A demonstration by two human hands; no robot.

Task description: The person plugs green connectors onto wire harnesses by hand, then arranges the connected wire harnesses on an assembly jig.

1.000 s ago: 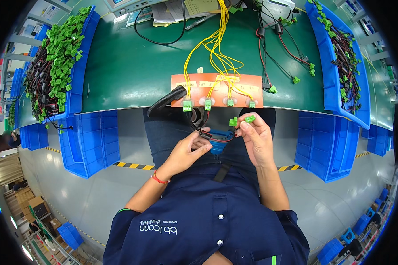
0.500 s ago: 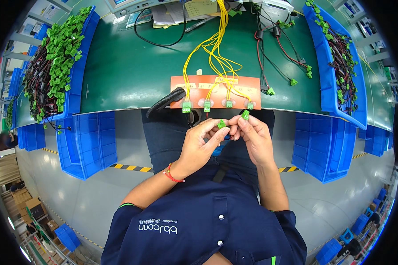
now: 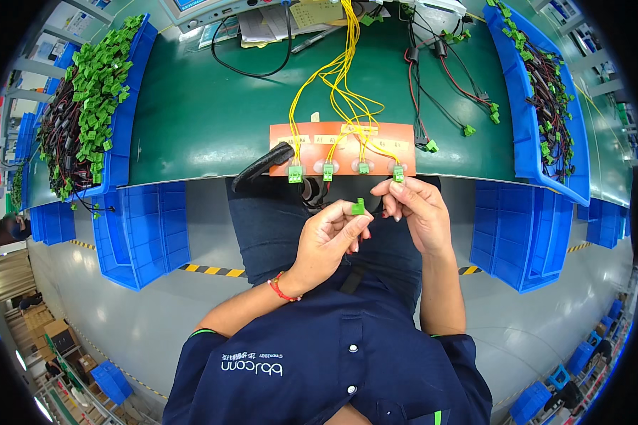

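Note:
Between the thumb and forefinger of my left hand (image 3: 334, 232) is a small green terminal connector (image 3: 359, 207), held just below the table edge. My right hand (image 3: 418, 209) pinches another green connector (image 3: 398, 178) against the rightmost position on the front edge of an orange board (image 3: 307, 151). Whether that connector is fully seated there I cannot tell. Along the same edge sit other green connectors, among them one at the left end (image 3: 295, 173) and one beside it (image 3: 328, 171). Yellow wires (image 3: 346, 57) run from the board to the back of the table.
Blue bins heaped with green-ended cables stand at the left (image 3: 131, 113) and right (image 3: 521, 120). A black tube-like piece (image 3: 261, 170) rests on the board's left end. Red and black cables (image 3: 443, 64), papers (image 3: 266, 27) and an instrument (image 3: 198, 10) occupy the back of the green table (image 3: 191, 120).
My right hand has moved up, bringing its connector to the board's rightmost position. My left hand has drawn slightly down, apart from the right, still pinching its connector.

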